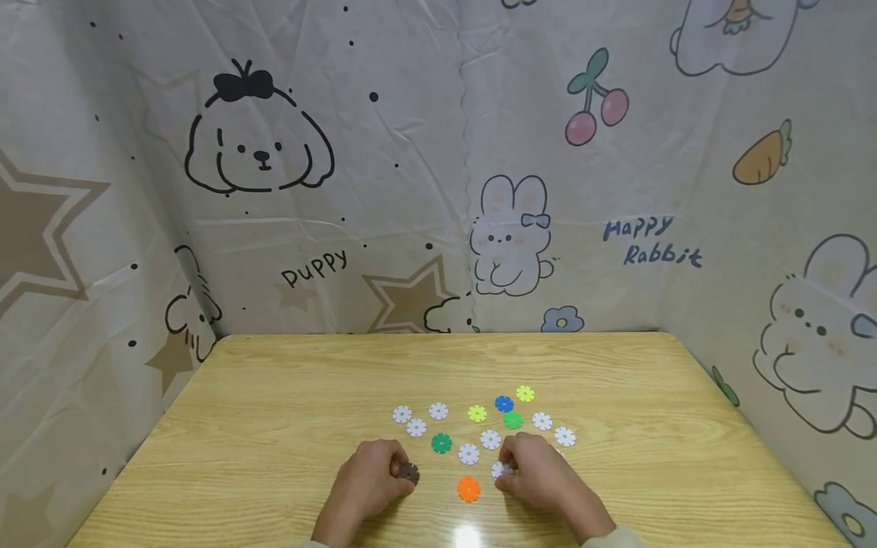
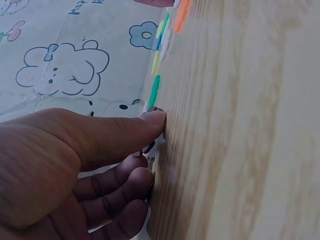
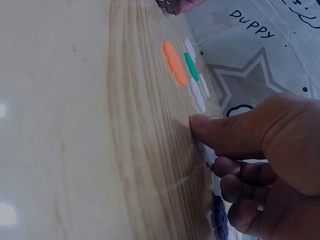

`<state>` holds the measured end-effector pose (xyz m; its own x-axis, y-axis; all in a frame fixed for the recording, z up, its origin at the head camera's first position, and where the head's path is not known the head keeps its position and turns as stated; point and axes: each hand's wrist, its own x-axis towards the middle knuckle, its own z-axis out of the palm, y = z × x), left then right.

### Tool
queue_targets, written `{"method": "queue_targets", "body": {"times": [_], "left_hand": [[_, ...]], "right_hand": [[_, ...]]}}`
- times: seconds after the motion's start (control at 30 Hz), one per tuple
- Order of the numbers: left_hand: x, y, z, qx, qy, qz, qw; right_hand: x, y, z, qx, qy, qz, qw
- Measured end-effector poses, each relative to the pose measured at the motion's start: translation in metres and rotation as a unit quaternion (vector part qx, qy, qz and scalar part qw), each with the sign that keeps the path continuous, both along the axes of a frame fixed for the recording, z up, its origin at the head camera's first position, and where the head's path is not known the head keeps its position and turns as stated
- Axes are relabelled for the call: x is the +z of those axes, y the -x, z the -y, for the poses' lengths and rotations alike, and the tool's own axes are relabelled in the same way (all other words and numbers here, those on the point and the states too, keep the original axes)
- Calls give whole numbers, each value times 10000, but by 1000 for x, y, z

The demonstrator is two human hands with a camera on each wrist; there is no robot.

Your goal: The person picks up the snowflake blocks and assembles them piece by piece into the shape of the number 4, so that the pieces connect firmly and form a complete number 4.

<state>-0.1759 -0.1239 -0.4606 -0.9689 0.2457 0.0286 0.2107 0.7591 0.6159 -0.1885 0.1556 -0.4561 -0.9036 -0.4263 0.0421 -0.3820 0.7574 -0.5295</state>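
My left hand pinches a dark brown notched plastic disc between thumb and fingers, close over the table. In the left wrist view the thumb covers most of that disc. Opposite it, my right hand has thumb and fingertips on the edges of a white notched disc, low at the tabletop. An orange disc lies flat between the two hands. Just beyond are a dark green disc and another white disc. A dark purple disc shows beneath the right fingers in the right wrist view.
More notched discs lie farther back on the wooden table: several white ones, a blue disc, a light green disc, and yellow ones such as the yellow disc. A printed cloth hangs around the table.
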Motion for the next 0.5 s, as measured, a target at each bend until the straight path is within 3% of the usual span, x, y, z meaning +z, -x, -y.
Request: {"method": "queue_targets", "body": {"times": [0.23, 0.5], "left_hand": [[-1, 0, 1, -10, -136, -63, 9999], [0, 0, 1, -104, -343, -27, 9994]], "right_hand": [[-3, 0, -3, -173, 371, -156, 9990], [0, 1, -8, -226, 479, 51, 9986]]}}
